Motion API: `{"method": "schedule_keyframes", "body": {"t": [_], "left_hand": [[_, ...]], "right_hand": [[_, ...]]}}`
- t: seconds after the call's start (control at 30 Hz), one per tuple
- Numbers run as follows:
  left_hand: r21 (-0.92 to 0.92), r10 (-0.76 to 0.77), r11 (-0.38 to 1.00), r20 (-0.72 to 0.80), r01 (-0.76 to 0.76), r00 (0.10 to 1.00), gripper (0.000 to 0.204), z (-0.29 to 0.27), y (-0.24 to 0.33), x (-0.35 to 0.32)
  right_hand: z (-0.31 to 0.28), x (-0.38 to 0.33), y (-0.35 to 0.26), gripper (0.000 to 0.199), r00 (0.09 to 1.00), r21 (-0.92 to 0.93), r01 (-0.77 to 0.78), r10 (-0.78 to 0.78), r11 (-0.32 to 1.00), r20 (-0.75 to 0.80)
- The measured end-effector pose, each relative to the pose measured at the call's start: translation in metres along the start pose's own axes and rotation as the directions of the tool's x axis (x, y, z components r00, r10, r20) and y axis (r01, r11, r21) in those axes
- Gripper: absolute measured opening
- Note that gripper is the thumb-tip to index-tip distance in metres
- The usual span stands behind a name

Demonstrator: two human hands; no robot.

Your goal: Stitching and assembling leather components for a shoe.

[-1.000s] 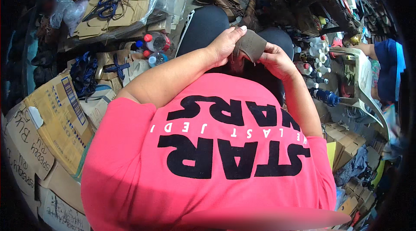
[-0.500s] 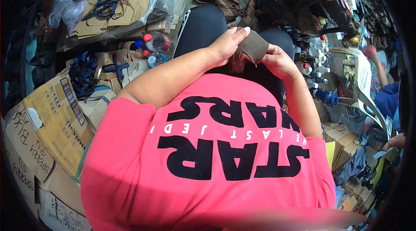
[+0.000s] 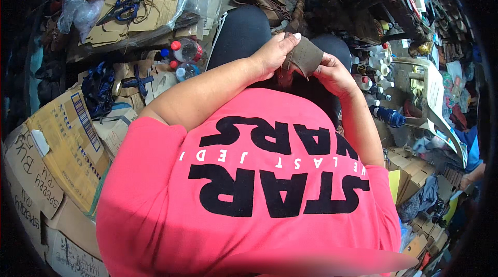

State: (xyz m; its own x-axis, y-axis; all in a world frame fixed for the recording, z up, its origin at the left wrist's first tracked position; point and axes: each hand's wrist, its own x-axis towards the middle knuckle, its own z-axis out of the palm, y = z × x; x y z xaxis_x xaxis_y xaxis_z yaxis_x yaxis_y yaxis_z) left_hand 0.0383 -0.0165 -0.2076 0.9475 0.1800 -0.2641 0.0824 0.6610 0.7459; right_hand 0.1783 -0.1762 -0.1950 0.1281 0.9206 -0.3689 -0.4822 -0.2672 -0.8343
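Note:
Over my lap, a piece of brown leather (image 3: 307,57) with a row of small holes or stitches is held between my hands. My left hand (image 3: 273,57) grips its left side, thumb on top and fingers curled beneath. At its right edge my right hand (image 3: 334,73) pinches the leather between thumb and fingers. The lower part of the piece hangs in shadow near my shirt, so its full shape is hidden. My dark-trousered knees (image 3: 241,35) are just beyond it.
Scissors (image 3: 127,6) lie on stacked cardboard (image 3: 150,28) at the far left. Bottles (image 3: 188,50) stand beside my left leg; more bottles (image 3: 381,64) are at the right, near a white plastic chair (image 3: 434,95). Cardboard boxes (image 3: 65,142) crowd the left. Another person's arm (image 3: 473,174) shows at the right edge.
The leather piece has turned slightly in my hands, which stay almost in place. At the right, the other person's raised arm has dropped out of view and their body has shifted lower.

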Motion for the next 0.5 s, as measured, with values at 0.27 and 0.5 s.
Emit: {"method": "schedule_keyframes", "body": {"t": [0.27, 0.5], "left_hand": [[-0.003, -0.015, 1.000, -0.055, 0.015, 0.998, 0.032, 0.0052, 0.0059, 0.0003], [0.005, -0.006, 1.000, -0.060, 0.007, 0.998, 0.033, 0.0063, 0.0048, 0.0004]], "right_hand": [[0.0021, -0.0008, -0.0056, 0.027, 1.000, -0.041, -0.012, 0.013, 0.999, 0.010], [0.0019, -0.0020, -0.0066, 0.028, 0.999, -0.042, 0.007, -0.006, 0.999, 0.032]]}}
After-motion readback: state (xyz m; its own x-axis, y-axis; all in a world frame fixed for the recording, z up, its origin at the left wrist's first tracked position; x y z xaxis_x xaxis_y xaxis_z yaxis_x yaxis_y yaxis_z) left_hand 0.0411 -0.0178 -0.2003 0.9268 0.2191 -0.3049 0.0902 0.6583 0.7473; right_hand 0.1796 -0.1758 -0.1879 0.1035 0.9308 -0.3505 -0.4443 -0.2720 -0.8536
